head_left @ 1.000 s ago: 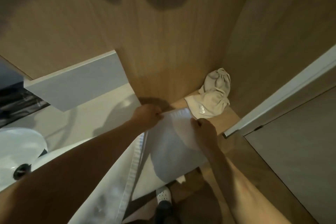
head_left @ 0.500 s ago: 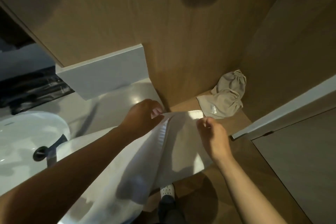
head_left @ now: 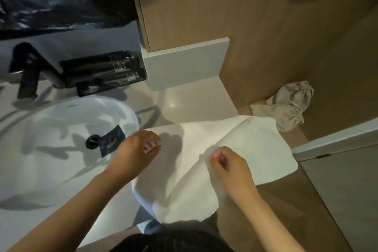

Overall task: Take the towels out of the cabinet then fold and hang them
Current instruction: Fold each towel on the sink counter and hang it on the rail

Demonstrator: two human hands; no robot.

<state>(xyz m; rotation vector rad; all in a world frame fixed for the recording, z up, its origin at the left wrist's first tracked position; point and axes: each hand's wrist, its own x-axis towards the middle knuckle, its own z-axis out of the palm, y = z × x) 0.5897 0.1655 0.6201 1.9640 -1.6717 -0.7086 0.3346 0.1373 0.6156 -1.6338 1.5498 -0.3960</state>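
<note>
The towel (head_left: 245,149), held up by both hands a moment ago, now lies spread on the counter (head_left: 194,100) just right of the sink (head_left: 51,149), its near edge overhanging. The right hand (head_left: 227,166) pinches a crease in it, while the left hand (head_left: 139,149) hovers with loosely curled fingers, holding nothing. Folding can begin.

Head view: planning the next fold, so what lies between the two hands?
Only the white towel lies between the left hand and the right hand, shown in head view.

— What is around the sink (head_left: 51,170)?
— A black tap (head_left: 26,71) and dark tubes (head_left: 106,71) lie behind it on the bench (head_left: 194,98). A dark card (head_left: 110,141) lies inside, beside the drain (head_left: 92,141).
— And to the right?
— A grey pouch (head_left: 286,108), bunched in the wooden corner.
</note>
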